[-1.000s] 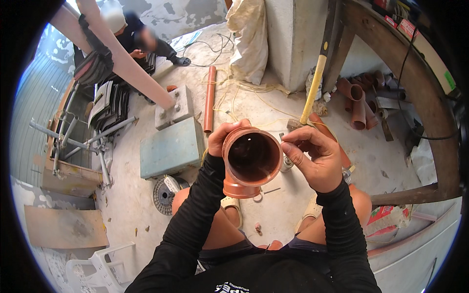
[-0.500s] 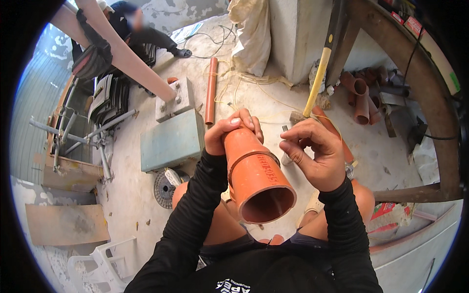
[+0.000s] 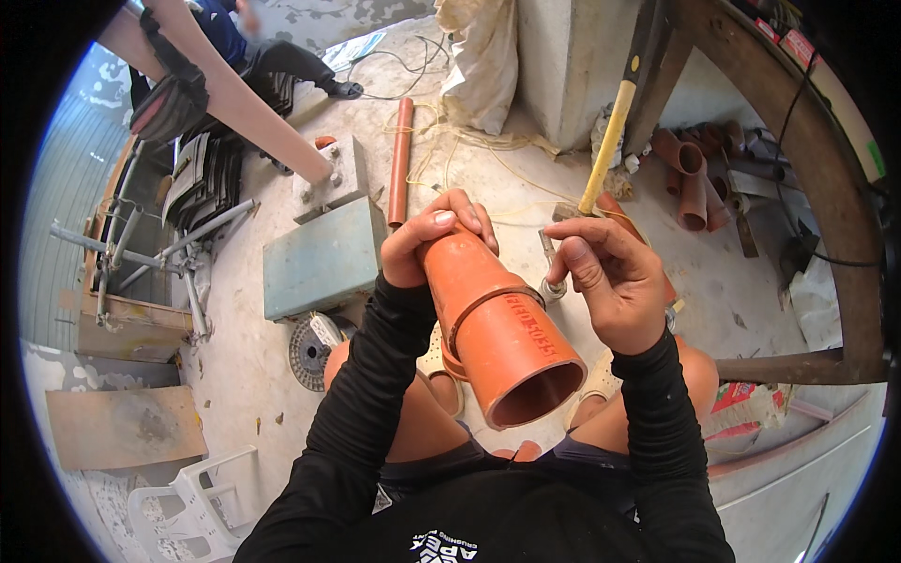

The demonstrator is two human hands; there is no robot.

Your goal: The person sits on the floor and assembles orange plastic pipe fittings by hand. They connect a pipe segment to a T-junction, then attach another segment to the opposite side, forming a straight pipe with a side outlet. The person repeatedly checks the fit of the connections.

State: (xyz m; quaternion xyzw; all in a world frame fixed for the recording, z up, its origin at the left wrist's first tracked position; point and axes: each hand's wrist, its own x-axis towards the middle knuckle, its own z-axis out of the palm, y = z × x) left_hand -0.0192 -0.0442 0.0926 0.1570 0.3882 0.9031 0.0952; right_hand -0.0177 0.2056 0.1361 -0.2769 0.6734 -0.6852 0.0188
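My left hand (image 3: 436, 233) is wrapped over the narrow far end of an orange pipe fitting (image 3: 511, 338). The fitting has a raised collar round its middle, and its wide open mouth points down toward me. To the right, my right hand (image 3: 615, 281) is held curled in a pinch, apart from the fitting. A slim metal piece (image 3: 548, 246) shows by its fingertips; whether the fingers grip it I cannot make out. A hammer with a yellow handle (image 3: 608, 150) stands just beyond my right hand, its head low.
A long orange pipe (image 3: 402, 159) lies ahead, near a blue-grey box (image 3: 324, 258). Several pipe pieces (image 3: 693, 192) are piled at the right, behind a wooden frame (image 3: 798, 371). A white plastic chair (image 3: 202, 502) is at lower left. Another person (image 3: 291, 66) sits at far left.
The fitting's mouth has swung a little to the right and its far end slightly left, with my left hand on it. My right hand's fingers have shifted slightly, the thumb rising.
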